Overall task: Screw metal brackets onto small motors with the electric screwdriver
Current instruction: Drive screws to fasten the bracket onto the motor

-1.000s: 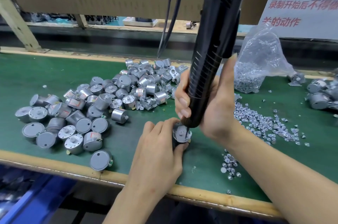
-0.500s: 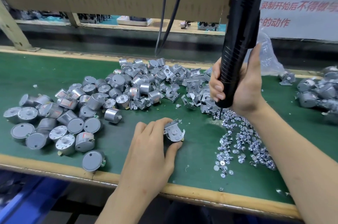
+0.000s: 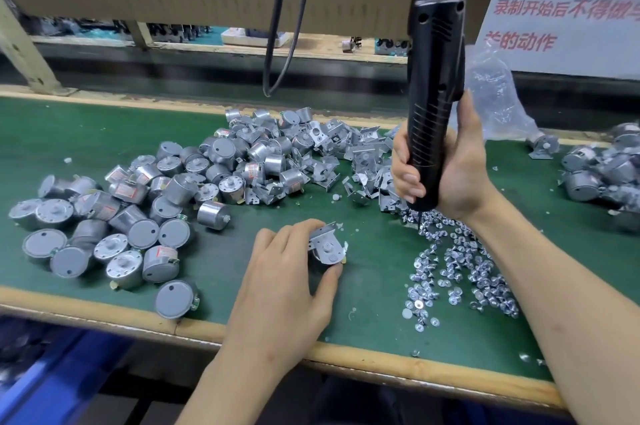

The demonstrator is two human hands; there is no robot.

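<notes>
My left hand (image 3: 287, 272) grips a small silver motor with a metal bracket (image 3: 328, 246) on top, resting on the green mat near the front edge. My right hand (image 3: 446, 168) is closed around the black electric screwdriver (image 3: 433, 95), which hangs upright from a cable. Its bit points down into the back of a scatter of small screws (image 3: 460, 272), to the right of the held motor.
A pile of loose motors (image 3: 114, 216) covers the left of the mat, with loose brackets (image 3: 346, 154) behind the middle. A plastic bag of parts (image 3: 498, 102) stands at the back right, and more motors (image 3: 599, 175) lie at the far right. The wooden table edge (image 3: 381, 358) runs along the front.
The screwdriver has left the held motor and moved right and back, over to the screws. My left hand keeps the motor in about the same spot.
</notes>
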